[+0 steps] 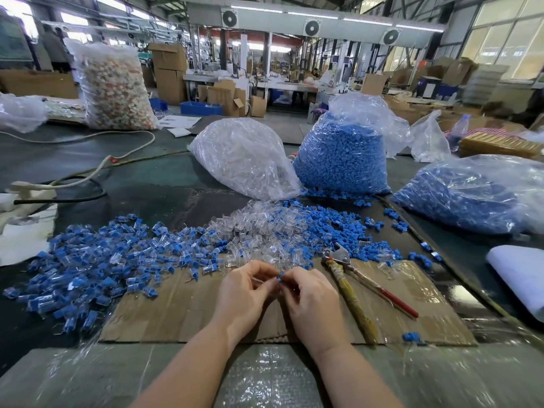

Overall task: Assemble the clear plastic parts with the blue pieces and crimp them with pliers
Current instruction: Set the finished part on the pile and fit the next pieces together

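Note:
Over a cardboard sheet (176, 313), my left hand (245, 293) and my right hand (312, 301) meet fingertip to fingertip. My right hand pinches a small blue piece (280, 275); my left hand pinches a clear plastic part (259, 280) against it, mostly hidden by fingers. Pliers (353, 287) with a yellow-wrapped handle and a red handle lie on the cardboard just right of my right hand. A heap of clear parts (259, 228) sits beyond my hands. Assembled blue-and-clear pieces (97, 260) spread to the left, and loose blue pieces (332, 228) to the right.
Behind the heaps stand a bag of clear parts (244, 157) and two bags of blue pieces (344, 154) (477, 195). White and black cables (88, 175) run at the left. A white sheet (521, 275) lies at the right. One stray blue piece (410, 337) rests on the cardboard's right corner.

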The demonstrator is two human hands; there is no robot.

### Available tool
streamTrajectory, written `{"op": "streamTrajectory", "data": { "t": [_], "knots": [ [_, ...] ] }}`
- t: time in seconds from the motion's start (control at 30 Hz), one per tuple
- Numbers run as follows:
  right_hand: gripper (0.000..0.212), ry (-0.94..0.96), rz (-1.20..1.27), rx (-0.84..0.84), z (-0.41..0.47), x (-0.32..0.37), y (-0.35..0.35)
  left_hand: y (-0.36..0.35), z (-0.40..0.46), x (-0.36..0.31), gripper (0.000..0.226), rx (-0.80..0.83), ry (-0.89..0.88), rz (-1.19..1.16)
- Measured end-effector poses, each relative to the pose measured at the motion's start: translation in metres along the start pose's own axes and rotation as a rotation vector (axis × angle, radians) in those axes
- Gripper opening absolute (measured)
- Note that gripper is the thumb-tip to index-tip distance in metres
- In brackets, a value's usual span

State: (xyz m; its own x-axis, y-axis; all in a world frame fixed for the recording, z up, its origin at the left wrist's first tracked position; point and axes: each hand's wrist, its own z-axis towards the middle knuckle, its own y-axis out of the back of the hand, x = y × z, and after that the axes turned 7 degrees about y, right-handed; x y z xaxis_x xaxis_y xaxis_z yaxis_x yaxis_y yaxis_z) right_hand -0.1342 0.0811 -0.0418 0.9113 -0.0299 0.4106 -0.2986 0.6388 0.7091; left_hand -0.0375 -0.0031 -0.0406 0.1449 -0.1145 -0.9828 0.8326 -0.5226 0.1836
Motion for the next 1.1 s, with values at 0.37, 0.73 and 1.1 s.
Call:
{"op": "streamTrajectory", "data": {
  "t": [0.37,0.73,1.1],
  "knots": [
    [0.008,0.041,0.026,-0.017,0.0003,0.0012,0.0003,0.0018,-0.0008,-0.0006,0.025,-0.01,-0.003,0.062],
    [0.012,0.041,0.063,-0.025,0.0002,0.0008,0.0024,0.0036,-0.0007,-0.0017,0.019,-0.002,0.007,0.019],
    [0.013,0.051,0.09,-0.056,0.0007,-0.0007,0.0026,0.0049,-0.0021,-0.0048,0.016,0.02,0.042,-0.098]
  ]
}}
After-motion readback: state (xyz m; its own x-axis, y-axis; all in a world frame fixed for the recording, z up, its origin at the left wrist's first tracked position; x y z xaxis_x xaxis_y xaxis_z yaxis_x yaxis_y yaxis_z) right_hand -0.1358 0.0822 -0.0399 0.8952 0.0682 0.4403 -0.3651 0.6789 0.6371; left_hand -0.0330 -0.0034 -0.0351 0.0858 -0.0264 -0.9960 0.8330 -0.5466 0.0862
